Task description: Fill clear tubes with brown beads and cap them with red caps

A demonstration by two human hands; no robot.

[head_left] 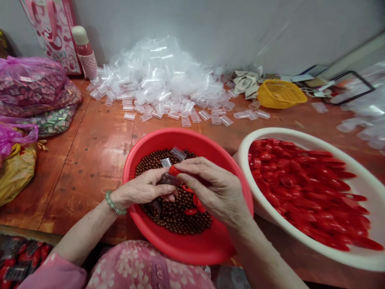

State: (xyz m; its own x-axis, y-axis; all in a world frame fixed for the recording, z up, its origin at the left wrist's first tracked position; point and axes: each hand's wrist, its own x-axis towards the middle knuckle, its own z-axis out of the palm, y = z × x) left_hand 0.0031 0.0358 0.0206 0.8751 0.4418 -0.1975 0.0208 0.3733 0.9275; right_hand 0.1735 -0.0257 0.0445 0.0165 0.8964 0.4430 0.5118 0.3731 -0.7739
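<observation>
My left hand [147,186], with a green bead bracelet on its wrist, is closed around a small clear plastic tube [168,179] that looks dark inside. At the tube's end, my right hand [213,186] pinches a red plastic cap [173,170]; whether the cap is seated there I cannot tell. Both hands are over a red basin [186,251] holding many small brown balls [186,224]. Several loose red caps [195,206] lie on the balls below my right hand. A clear tube [178,153] rests on the balls towards the basin's far side.
To the right stands a white basin [245,156] with many red plastic pieces [288,188]. Clear tubes [162,80] are heaped along the wall, near a yellow basket [281,94]. Filled plastic bags [33,86] and a bottle [86,54] are at the left of the wooden table [96,160].
</observation>
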